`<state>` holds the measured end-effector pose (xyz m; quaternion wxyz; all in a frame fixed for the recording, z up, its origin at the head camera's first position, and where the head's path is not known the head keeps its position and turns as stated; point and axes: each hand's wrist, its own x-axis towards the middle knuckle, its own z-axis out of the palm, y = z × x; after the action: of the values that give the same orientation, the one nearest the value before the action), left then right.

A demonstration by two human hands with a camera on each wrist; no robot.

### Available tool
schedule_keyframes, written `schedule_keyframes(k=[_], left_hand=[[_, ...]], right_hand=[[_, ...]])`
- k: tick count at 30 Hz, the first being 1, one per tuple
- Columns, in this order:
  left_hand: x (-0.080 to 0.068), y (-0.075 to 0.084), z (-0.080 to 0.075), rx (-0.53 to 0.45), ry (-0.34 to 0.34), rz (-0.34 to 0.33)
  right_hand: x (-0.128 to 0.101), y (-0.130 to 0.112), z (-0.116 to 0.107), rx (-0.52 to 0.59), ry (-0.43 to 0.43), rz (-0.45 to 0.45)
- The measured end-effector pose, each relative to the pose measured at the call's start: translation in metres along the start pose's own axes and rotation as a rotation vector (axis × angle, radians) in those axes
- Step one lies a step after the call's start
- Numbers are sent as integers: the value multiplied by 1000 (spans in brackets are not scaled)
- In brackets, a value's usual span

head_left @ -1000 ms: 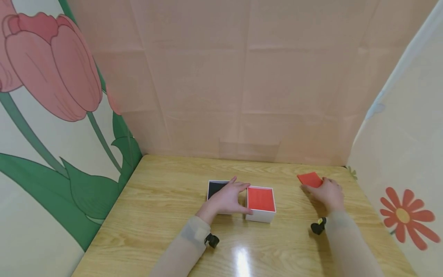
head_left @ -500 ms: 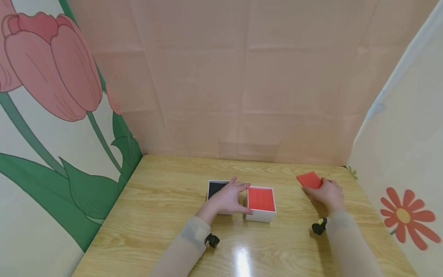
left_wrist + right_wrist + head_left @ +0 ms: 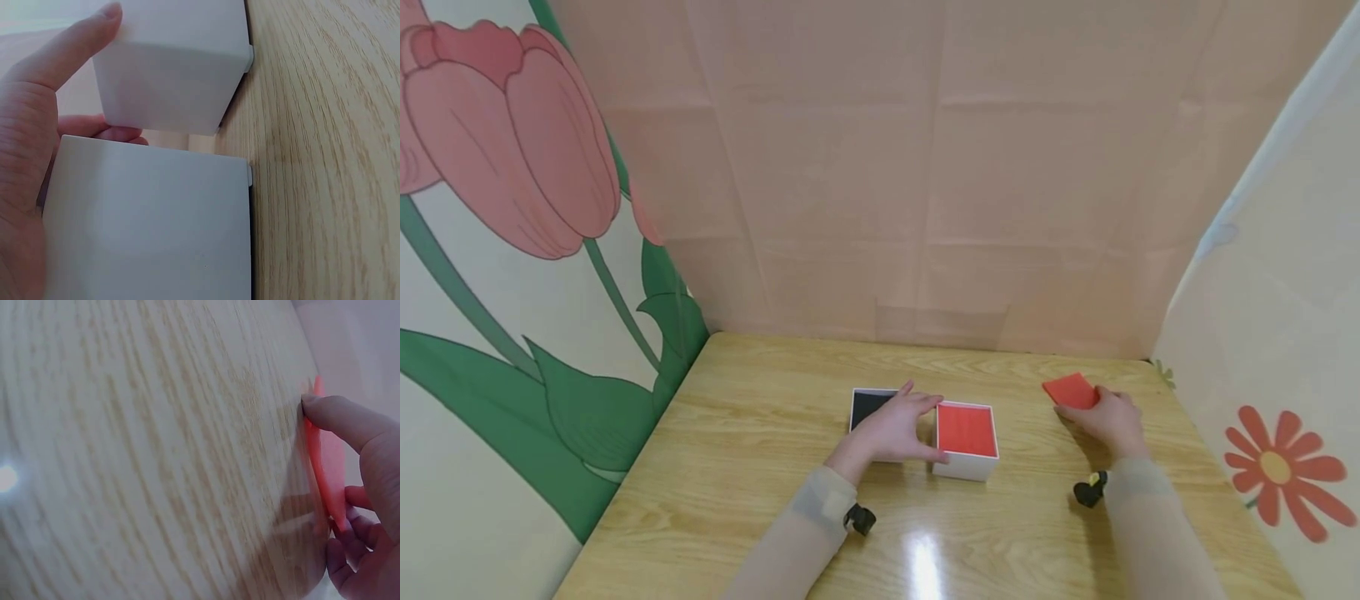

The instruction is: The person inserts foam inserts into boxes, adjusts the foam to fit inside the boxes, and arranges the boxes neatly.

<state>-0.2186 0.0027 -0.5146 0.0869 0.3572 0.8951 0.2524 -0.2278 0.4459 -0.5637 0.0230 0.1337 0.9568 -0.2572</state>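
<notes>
My left hand grips the near box by its corners, thumb on the front and fingertips at the back. That white open-topped box is filled with a flat red layer. In the left wrist view, the thumb presses the wall of the white box. Left of it and partly under my hand stands a second white box, its inside black in the head view. At the right, my right hand pinches a thin red square sheet, thumb on one side and fingers on the other.
Both boxes stand on a wood-grain table. A plain pinkish cloth hangs along the back edge. Flower-printed sheets flank the table on the left and right. Each wrist wears a small black camera.
The head view has shifted very slightly. Both hands, the boxes and the red sheet stay essentially where they were.
</notes>
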Motion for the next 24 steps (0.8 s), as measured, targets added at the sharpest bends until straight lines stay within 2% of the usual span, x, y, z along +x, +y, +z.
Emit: schedule_keyframes(k=[15,24], left_hand=[[0,0,-1,-1,-1,0],[1,0,-1,-3,-5,0]], right_hand=[[3,2,2,10,11,-14],[1,0,4,-32,45,-51]])
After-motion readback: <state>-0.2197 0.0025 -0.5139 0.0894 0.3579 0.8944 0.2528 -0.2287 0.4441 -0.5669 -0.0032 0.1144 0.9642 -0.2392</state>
